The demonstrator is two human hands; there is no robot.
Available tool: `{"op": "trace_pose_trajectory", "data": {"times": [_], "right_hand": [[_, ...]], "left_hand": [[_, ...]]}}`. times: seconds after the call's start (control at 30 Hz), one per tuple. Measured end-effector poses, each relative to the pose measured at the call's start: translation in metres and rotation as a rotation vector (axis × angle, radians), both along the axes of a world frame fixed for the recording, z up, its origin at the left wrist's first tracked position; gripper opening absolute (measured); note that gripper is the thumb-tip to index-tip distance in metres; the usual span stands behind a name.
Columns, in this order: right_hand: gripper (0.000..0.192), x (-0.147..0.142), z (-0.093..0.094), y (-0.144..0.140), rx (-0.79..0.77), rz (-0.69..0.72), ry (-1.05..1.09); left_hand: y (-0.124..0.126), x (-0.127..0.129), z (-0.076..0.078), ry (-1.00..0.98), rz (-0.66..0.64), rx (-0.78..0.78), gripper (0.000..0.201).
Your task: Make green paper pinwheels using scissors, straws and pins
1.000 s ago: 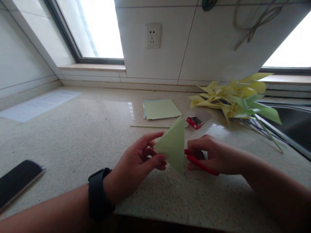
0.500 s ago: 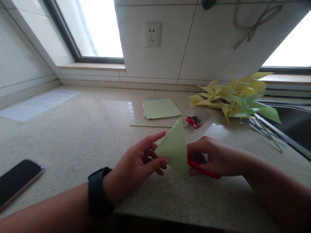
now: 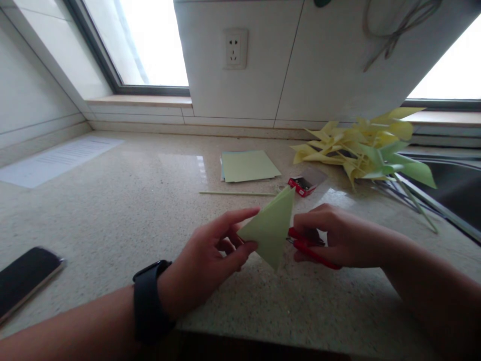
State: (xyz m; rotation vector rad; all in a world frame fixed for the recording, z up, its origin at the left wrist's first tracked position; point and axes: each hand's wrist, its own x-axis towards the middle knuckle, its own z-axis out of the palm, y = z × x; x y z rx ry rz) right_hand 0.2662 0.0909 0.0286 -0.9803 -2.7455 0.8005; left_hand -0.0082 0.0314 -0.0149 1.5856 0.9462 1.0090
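Note:
My left hand [image 3: 218, 250], with a dark watch on its wrist, pinches a pale green sheet of paper [image 3: 268, 230] by its left corner. The paper is folded into a triangle and is held up above the counter. Red-handled scissors [image 3: 311, 250] are gripped in my right hand [image 3: 334, 235], just right of the paper. Their short visible metal part is beside the paper's right edge; whether the blades touch it I cannot tell, as the tips are hidden.
Behind my hands lie a stack of green paper [image 3: 250, 165], a thin pale stick [image 3: 236, 193] and a small red box [image 3: 302, 185]. Yellow and green paper pinwheels [image 3: 361, 145] rest beside the sink [image 3: 451, 185]. A phone [image 3: 30, 278] and a printed sheet [image 3: 60, 160] are on the left.
The folded paper has tilted, its top corner swinging right and its layers parting slightly along the upper edge. More of the scissors now shows at the paper's right side.

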Motion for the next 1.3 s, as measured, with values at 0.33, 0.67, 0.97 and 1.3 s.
{"op": "trace_pose_trajectory", "data": {"times": [0.33, 0.67, 0.97, 1.3], "right_hand": [[0.034, 0.002, -0.004, 0.002, -0.054, -0.062, 0.122], [0.036, -0.008, -0.008, -0.002, 0.072, -0.112, 0.06], [0.033, -0.009, -0.007, -0.003, 0.189, -0.088, -0.013], [0.033, -0.002, -0.002, -0.001, 0.118, -0.017, -0.053]], "left_hand": [[-0.002, 0.002, 0.001, -0.119, -0.013, -0.058, 0.053], [-0.001, 0.004, 0.004, -0.136, -0.029, -0.086, 0.054], [-0.001, 0.003, 0.003, -0.135, -0.103, -0.1, 0.048], [0.001, 0.003, 0.008, -0.209, -0.204, -0.229, 0.042]]}}
